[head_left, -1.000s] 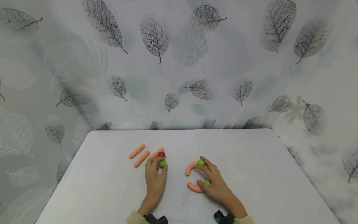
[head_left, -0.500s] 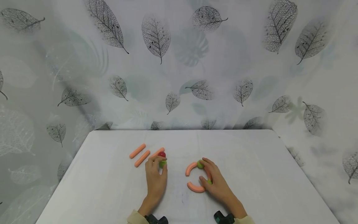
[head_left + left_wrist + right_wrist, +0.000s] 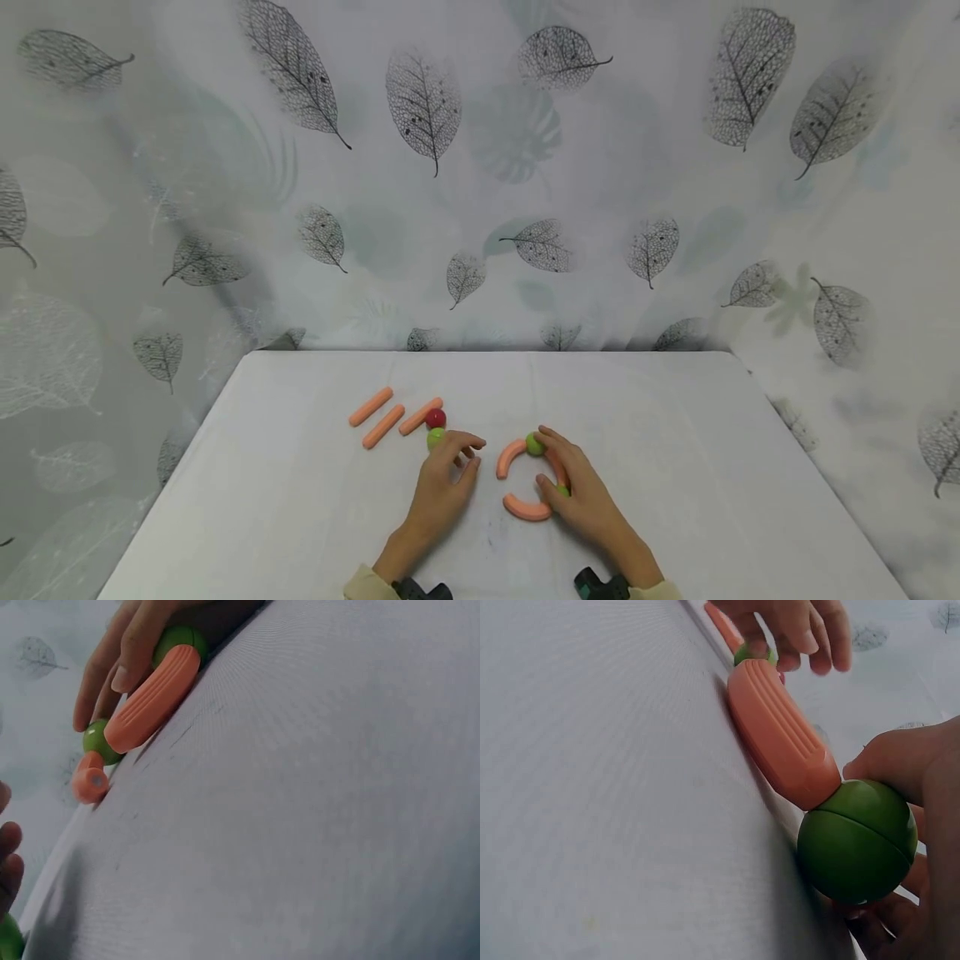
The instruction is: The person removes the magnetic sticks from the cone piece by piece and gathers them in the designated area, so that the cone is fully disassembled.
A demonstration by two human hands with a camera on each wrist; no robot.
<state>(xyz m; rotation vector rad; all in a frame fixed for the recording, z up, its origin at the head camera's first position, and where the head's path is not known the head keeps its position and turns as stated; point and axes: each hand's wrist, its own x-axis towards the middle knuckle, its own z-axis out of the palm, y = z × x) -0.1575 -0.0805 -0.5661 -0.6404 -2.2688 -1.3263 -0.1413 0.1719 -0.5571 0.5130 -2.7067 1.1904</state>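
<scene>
Curved orange plastic pieces and green balls form a partial ring on the white table, with a gap at its left. My right hand (image 3: 588, 500) curls round the ring's right side, fingers at the upper green ball (image 3: 535, 444) and thumb by the lower green ball (image 3: 857, 841). Between those balls lies a curved piece (image 3: 557, 471), partly hidden by the hand. Another curved piece (image 3: 511, 459) joins the upper ball, and a third (image 3: 527, 508) the lower. My left hand (image 3: 442, 487) hovers left of the ring with loosely bent fingers, holding nothing. A separate green ball (image 3: 436, 437) sits just behind it.
Next to that green ball is a red ball (image 3: 436, 418), touching a straight orange stick (image 3: 420, 416). Two more sticks, one near (image 3: 383, 427) and one farther left (image 3: 371, 407), lie beside it. Leaf-patterned fabric (image 3: 480, 175) hangs behind the white table (image 3: 660, 417).
My left hand has let go of the green ball near the red one and moved right, toward the ring. My right hand has shifted slightly, pressing in around the ring's right side.
</scene>
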